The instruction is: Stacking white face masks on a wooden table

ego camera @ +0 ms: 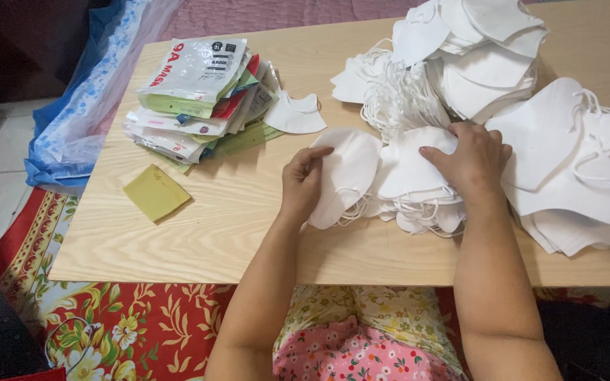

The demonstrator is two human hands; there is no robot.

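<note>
Pinching one white mask (347, 173) with the left hand (301, 185), just left of the low mask stack (418, 190); right hand (471, 162) pressed flat on that stack, grasping nothing. Risk, likely: tangled ear loops (351, 208) dragging neighbouring masks off the table edge (248, 271).

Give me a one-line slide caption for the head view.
Left hand lifts a white mask while right hand rests on the mask pile.

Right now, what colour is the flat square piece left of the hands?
Yellow-green flat square piece, seen plainly in the head view.
</note>
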